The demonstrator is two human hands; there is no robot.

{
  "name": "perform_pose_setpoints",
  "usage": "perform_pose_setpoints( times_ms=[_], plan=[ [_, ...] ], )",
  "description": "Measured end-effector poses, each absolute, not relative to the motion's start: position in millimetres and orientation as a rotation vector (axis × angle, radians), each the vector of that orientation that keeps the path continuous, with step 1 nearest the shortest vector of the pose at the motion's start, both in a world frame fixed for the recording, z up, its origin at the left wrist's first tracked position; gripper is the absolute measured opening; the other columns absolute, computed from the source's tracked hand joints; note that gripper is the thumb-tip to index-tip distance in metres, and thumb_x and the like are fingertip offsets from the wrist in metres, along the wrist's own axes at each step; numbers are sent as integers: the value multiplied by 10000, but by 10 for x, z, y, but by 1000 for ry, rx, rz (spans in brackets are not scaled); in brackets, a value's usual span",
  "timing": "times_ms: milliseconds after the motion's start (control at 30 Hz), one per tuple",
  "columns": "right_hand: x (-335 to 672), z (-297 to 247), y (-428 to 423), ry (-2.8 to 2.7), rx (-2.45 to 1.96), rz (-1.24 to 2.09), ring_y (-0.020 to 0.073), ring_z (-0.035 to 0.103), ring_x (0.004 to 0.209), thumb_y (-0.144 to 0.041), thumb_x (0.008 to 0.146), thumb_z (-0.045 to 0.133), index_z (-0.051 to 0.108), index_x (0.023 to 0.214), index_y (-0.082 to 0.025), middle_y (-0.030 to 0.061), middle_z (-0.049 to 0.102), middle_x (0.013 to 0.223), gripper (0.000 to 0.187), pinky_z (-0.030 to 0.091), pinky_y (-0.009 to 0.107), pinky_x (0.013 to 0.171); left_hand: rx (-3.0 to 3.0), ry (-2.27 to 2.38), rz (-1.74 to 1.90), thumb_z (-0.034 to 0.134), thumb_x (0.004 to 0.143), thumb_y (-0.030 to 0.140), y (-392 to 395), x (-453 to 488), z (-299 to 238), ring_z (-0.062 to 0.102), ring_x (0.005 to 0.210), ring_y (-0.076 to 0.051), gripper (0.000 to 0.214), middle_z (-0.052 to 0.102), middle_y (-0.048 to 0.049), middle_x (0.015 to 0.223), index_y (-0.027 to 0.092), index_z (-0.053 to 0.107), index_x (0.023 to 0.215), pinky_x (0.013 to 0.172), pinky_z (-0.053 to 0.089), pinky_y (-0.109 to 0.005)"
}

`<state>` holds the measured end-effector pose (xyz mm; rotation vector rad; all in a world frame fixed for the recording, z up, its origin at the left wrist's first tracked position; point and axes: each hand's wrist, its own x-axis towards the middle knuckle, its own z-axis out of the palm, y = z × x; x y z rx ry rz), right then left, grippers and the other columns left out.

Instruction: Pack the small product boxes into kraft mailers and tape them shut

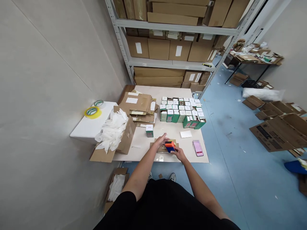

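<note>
A small brown cardboard box (160, 148) lies near the front edge of the white table (172, 131). My left hand (161, 141) rests flat on top of it with fingers stretched out. My right hand (178, 153) grips an orange and blue tape dispenser (170, 146) that sits on the box's right part. A single small white and green box (149, 130) stands just behind my left hand.
Several white and green boxes (181, 111) stand grouped at the table's back right. Flat cardboard (140, 107) is stacked at back left, white bags (114, 129) spill from a carton, tape rolls (92, 112) sit on a side stand. A phone (198, 149) and white card (185, 134) lie right. Shelving (177, 44) stands behind.
</note>
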<state>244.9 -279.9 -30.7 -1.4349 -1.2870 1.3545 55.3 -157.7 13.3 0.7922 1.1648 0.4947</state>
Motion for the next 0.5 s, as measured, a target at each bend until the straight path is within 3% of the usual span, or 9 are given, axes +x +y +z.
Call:
perform_pose_setpoints(
  times_ms=[167, 267, 500],
  plan=[
    [2466, -277, -2799, -1321, -1450, 1341, 292, 694, 973, -626, 702, 773, 787, 1000, -218, 60, 771, 988, 505, 545, 421, 932, 712, 1059, 568, 887, 682, 478, -1464, 674, 221, 712, 830, -198, 442, 785, -137, 931, 120, 791, 923, 808, 533, -295],
    [2477, -269, -2786, -1276, -1406, 1387, 282, 689, 946, -608, 685, 790, 783, 957, -210, 52, 766, 950, 481, 541, 414, 922, 720, 1037, 720, 924, 644, 373, -1488, 650, 257, 707, 869, -185, 412, 778, -128, 945, 123, 784, 940, 844, 525, -300],
    [2469, -196, -2734, -1326, -1379, 1419, 280, 673, 966, -552, 686, 809, 786, 964, -214, 43, 762, 980, 438, 521, 410, 940, 721, 1107, 1045, 926, 582, 374, -1622, 449, 265, 697, 878, -190, 393, 775, -101, 888, 135, 784, 860, 822, 514, -305]
  ],
)
